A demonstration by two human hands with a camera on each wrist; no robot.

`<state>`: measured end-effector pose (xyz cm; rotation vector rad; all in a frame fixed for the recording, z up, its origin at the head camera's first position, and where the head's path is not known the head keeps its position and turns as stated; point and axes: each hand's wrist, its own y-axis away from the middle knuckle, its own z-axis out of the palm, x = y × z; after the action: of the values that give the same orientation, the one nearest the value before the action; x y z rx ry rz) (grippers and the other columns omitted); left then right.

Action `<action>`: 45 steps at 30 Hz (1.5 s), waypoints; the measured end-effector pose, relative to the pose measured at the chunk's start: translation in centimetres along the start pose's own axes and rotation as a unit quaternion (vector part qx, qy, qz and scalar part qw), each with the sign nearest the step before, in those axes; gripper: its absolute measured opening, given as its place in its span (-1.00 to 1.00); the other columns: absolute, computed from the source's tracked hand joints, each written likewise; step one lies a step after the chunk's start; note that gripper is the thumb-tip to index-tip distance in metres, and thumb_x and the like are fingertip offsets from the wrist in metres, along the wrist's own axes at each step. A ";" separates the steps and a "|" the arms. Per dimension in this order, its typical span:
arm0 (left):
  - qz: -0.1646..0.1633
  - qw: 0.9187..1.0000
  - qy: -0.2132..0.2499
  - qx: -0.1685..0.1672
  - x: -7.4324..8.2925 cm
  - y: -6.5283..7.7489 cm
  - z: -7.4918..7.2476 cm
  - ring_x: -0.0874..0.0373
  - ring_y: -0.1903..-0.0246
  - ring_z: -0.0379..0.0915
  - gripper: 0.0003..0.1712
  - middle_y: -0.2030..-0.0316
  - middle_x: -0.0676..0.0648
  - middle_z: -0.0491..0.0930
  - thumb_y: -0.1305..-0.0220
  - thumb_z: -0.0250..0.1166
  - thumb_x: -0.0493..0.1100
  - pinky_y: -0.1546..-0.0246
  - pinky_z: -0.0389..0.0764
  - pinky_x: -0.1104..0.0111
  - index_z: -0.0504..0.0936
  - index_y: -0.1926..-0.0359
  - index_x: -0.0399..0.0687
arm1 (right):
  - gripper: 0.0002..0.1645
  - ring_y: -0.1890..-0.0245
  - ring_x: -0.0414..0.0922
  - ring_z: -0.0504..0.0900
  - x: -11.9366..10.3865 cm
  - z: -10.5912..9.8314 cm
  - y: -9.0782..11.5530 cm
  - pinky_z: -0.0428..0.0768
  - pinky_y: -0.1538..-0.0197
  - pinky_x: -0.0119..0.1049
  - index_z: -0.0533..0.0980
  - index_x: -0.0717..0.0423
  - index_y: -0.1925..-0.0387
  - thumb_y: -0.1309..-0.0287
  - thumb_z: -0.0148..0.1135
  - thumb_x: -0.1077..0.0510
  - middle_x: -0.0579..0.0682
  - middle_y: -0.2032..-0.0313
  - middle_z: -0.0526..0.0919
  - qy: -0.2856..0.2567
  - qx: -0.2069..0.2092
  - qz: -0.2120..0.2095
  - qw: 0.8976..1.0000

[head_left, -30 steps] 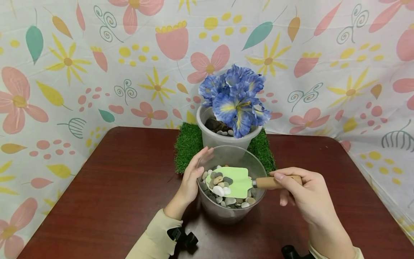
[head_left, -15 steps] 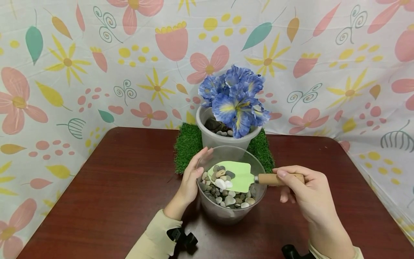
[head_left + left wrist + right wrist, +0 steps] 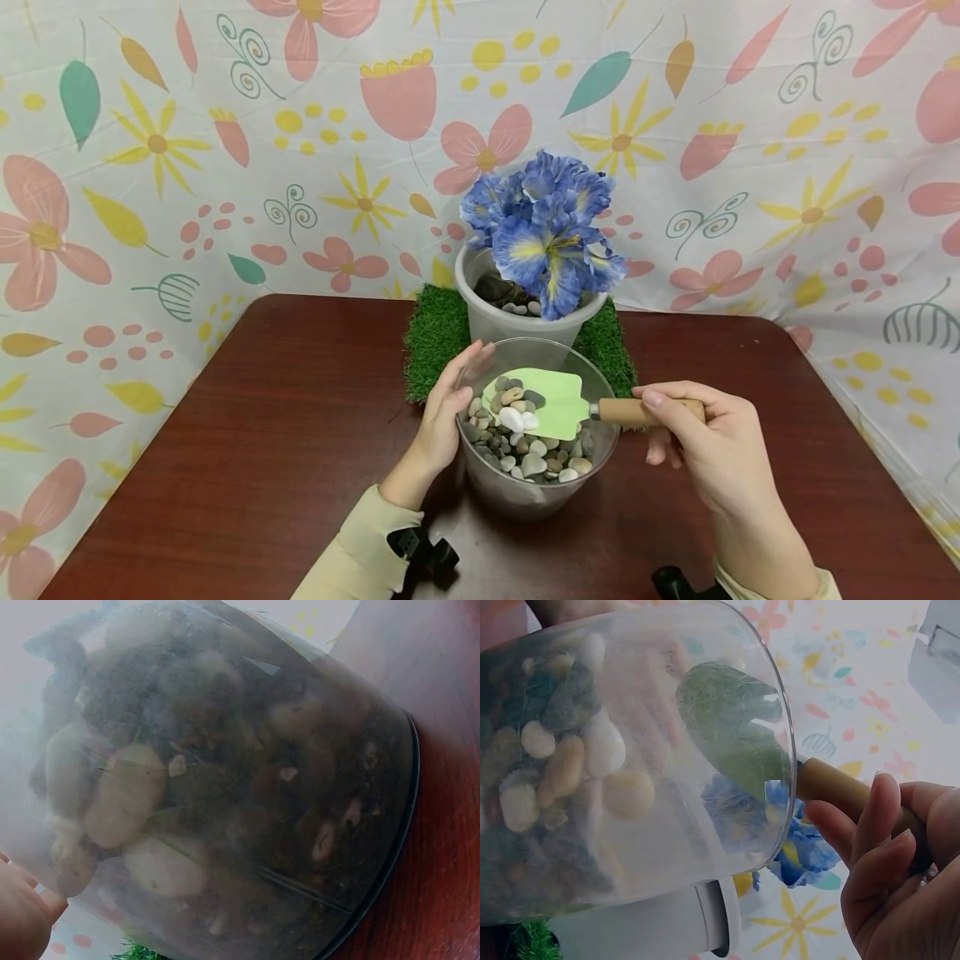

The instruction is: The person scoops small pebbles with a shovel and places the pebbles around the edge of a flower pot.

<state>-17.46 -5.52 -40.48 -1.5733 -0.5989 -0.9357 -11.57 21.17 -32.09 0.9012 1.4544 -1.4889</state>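
In the head view my right hand (image 3: 712, 437) grips the wooden handle of a trowel (image 3: 558, 404). Its light green blade lies inside a clear plastic bucket (image 3: 517, 500), above the pebbles there. Several grey, tan and white pebbles (image 3: 513, 404) sit toward the blade's tip. My left hand (image 3: 442, 412) rests against the bucket's left side, fingers extended along the wall near the rim. Through the wall, the left wrist view shows pebbles (image 3: 127, 795) over dark soil. The right wrist view shows the trowel's blade (image 3: 731, 724) through the plastic, above the pebble layer.
Right behind the bucket stands a light grey flowerpot (image 3: 517, 329) with blue flowers (image 3: 555, 233) and pebbles. It sits on a green artificial grass mat (image 3: 438, 350). The dark red-brown table (image 3: 262, 433) meets a flower-print cloth (image 3: 337, 125) at the back.
The trowel with its pebbles has risen slightly and shifted away from me inside the bucket. My left hand and the bucket have stayed in place.
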 end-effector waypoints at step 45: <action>0.014 0.997 0.056 0.044 -0.6 0.0 0.8 0.16 -0.25 0.30 -0.30 -0.23 -0.49 0.27 -0.15 -0.23 -0.20 -0.26 0.28 0.30 0.16 -0.30 -0.49 | -0.80 0.81 -0.15 0.55 1.5 0.7 -1.6 0.28 0.80 -0.34 0.62 0.42 0.23 -0.18 0.11 0.39 0.06 0.65 0.67 -0.037 0.096 0.016 0.995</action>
<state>-17.59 -4.67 -41.03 -1.4368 -0.5301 -0.9573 -13.52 20.33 -32.78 0.9692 1.2528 -1.6405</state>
